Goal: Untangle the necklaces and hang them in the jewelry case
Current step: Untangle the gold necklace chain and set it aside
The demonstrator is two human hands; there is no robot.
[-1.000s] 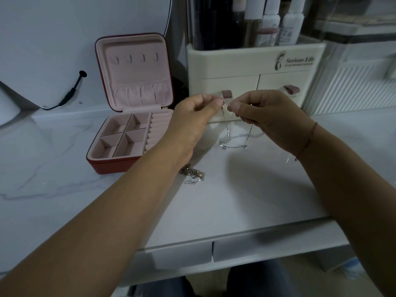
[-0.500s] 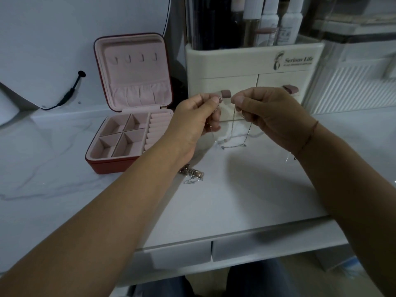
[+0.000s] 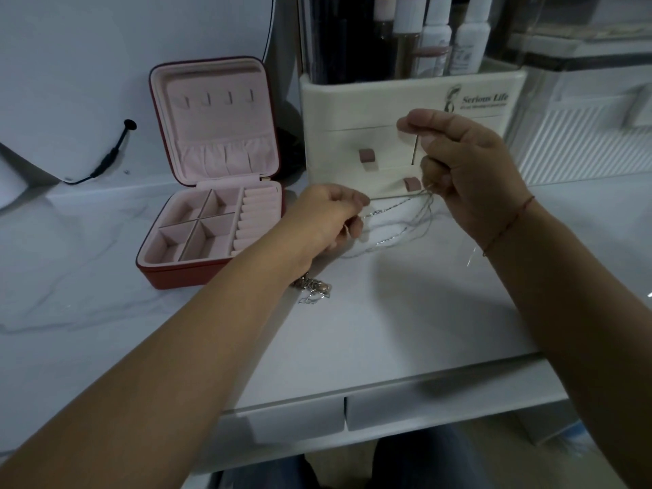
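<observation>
The thin silver chain (image 3: 388,208) now stretches between our hands above the desk (image 3: 388,330), its slack loops drooping onto the white top, whereas a second ago both ends were pinched close together at one height. Our left hand (image 3: 328,220) pinches one strand and has dropped down and to the left, while our right hand (image 3: 469,171) has risen, pinching a strand between thumb and forefinger. We judge the knot is being drawn open, yet the hooks (image 3: 218,98) in the open jewelry case (image 3: 211,192) are bare, and another tangled heap (image 3: 314,285) waits by our left wrist.
</observation>
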